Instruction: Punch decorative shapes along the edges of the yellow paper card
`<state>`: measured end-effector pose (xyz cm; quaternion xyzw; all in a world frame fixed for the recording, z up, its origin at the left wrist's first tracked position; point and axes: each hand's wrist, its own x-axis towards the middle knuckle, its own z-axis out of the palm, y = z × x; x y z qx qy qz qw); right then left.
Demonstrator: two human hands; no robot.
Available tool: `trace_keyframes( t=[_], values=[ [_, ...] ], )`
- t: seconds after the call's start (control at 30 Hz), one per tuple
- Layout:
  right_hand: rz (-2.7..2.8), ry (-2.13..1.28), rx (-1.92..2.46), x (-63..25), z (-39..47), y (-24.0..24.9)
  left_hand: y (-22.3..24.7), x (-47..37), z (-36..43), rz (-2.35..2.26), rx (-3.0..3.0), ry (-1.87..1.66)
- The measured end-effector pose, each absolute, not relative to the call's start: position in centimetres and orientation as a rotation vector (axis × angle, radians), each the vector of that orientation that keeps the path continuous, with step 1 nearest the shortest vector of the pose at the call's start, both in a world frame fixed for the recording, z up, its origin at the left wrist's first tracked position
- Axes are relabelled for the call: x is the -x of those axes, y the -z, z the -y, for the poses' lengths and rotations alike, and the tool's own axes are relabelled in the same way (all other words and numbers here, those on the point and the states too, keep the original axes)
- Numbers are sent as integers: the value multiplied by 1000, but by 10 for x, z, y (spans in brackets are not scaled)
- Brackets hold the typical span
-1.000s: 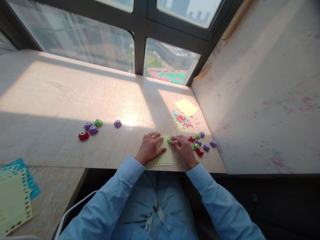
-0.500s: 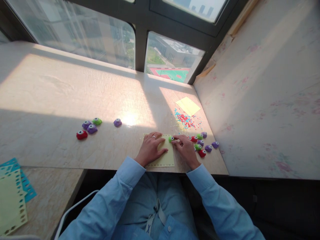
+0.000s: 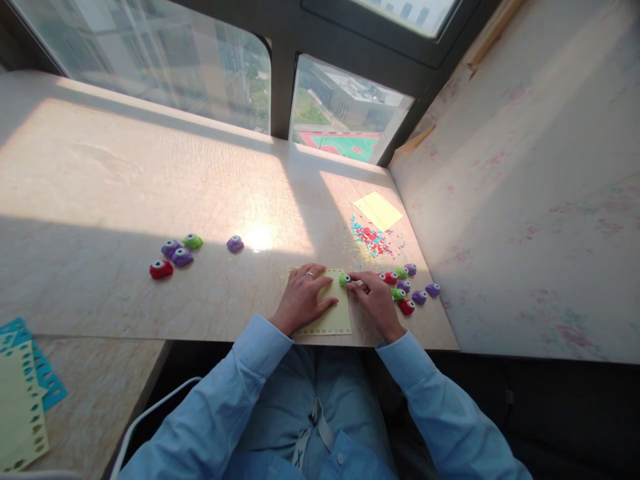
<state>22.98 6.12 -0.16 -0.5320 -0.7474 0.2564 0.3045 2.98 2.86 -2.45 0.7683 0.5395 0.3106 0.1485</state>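
Pale tabletop (image 3: 225, 293), shaded along its near half, stretches toward bright glass. Nearest, punched sheets (image 3: 15, 400) overlap on a side surface (image 3: 100, 393) at lower left. Close to the tabletop's front edge lies a yellow sheet (image 3: 341, 315); the left hand (image 3: 304, 295) rests on it, fingers spread, probably to stop it sliding. The right hand (image 3: 374, 295) pinches a green punch (image 3: 344, 281) at the sheet's right side, near its far corner, apparently to line it up with the border; how hard it squeezes cannot be told. Both blue-sleeved forearms (image 3: 215, 407) slant inward. Colored punches (image 3: 407, 307) cluster beside the right hand, seemingly for easy reach. Beyond lie confetti bits (image 3: 373, 240), bright paper (image 3: 379, 211), then the window (image 3: 345, 107).
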Motion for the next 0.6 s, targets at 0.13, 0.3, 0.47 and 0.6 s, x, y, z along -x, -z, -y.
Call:
trace_keyframes(
  t=[0.13, 0.3, 0.47, 0.6],
  values=[
    [1974, -695, 1408, -229, -61, 1, 26, -30, -29, -1552, -2214, -883],
    [1962, -721, 1418, -229, -62, 1, 26, -30, -29, -1553, -2208, -882],
    [1945, -715, 1460, -230, -64, -3, 25, -29, -29, -1547, -2211, -880],
    [1884, -733, 1515, -229, -66, -12, 26, -29, -29, -1549, -2215, -889]
  ],
)
